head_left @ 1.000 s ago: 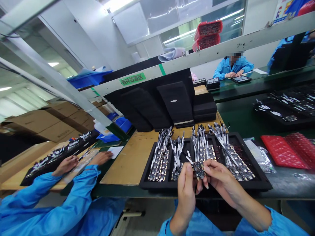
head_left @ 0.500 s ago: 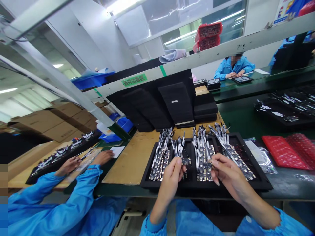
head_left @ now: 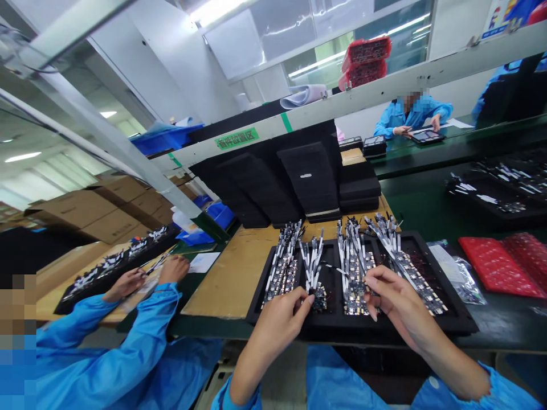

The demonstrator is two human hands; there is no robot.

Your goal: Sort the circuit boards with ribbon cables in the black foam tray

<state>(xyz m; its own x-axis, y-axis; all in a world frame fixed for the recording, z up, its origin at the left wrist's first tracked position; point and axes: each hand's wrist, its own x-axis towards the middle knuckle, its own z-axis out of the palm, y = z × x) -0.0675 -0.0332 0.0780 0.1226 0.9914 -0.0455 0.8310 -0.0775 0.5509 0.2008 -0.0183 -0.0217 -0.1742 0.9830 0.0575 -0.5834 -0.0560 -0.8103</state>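
The left hand [head_left: 280, 322] pinches a small circuit board [head_left: 318, 297] into the black tray [head_left: 444, 324], second column; at three o'clock, the right hand [head_left: 395, 304] loosely grips a board [head_left: 358, 290] from the third column. Their white ribbon strips [head_left: 314, 256] could snag on neighbours and drag a row askew. The boards are dark, studded with tiny parts

Black tray [head_left: 444, 319], blue sleeves [head_left: 141, 341], red bubble wrap [head_left: 496, 265], green bench [head_left: 427, 205].

Tray [head_left: 448, 310] on table [head_left: 504, 316], holding rows of circuit boards [head_left: 354, 273]; foam stacks [head_left: 307, 182] behind; packets [head_left: 499, 265] right; co-worker's tray [head_left: 85, 279] left.
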